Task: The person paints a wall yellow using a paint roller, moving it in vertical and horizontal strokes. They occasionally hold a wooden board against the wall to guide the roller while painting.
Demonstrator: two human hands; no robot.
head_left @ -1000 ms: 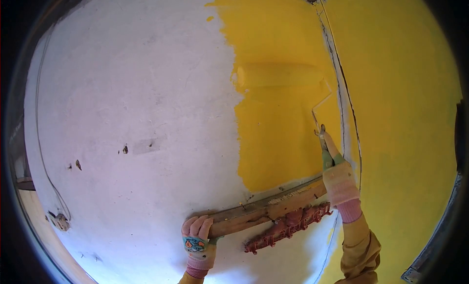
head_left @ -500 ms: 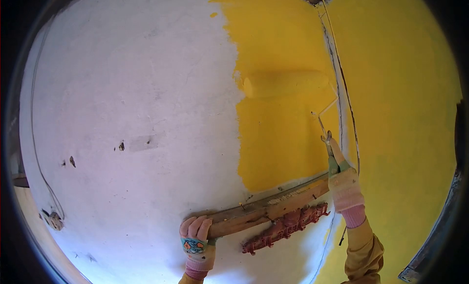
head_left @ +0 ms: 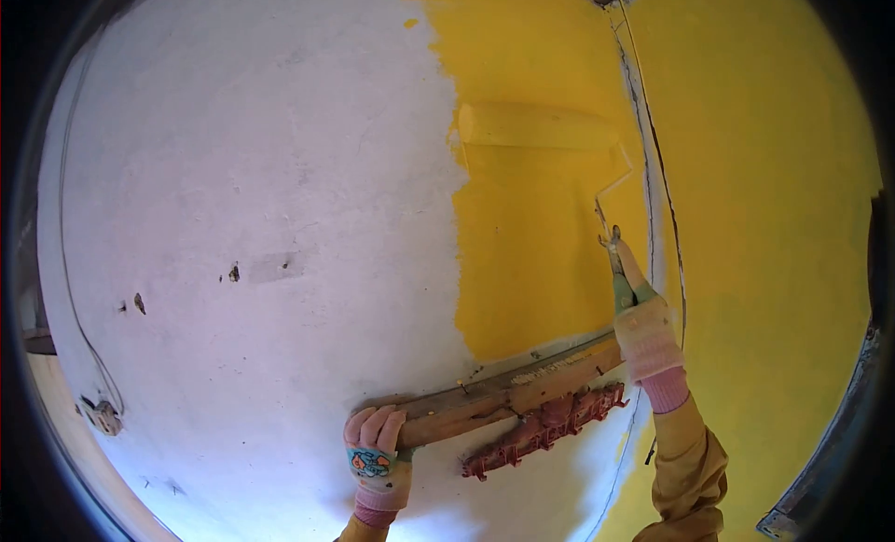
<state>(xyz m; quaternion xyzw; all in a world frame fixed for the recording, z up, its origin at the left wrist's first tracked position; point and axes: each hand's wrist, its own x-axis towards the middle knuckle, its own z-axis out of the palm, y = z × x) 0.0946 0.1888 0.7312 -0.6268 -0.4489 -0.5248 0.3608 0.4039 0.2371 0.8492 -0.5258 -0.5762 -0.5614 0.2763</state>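
My right hand [head_left: 647, 329], in a pale glove with a pink cuff, is closed around the handle of a paint roller [head_left: 541, 127]. The yellow-coated roller lies level against the wet yellow paint [head_left: 531, 253], its left end near the ragged border with the white wall [head_left: 308, 150]. Its bent wire frame [head_left: 615, 183] runs down to the handle. My left hand [head_left: 378, 453], in a glove with a printed cartoon patch, has its fingers hooked over the left end of a wooden beam [head_left: 503, 402] fixed along the wall.
Below the beam hangs a red rack with hooks [head_left: 545, 435]. Nails stick out of the beam. A cracked corner with a dark cable [head_left: 664, 169] separates the two walls; the right wall [head_left: 774, 216] is yellow. At far left, a wire leads to a socket box [head_left: 103, 416].
The roller has moved up the wall and slightly left, with my right hand following. My left hand stays at the beam's end.
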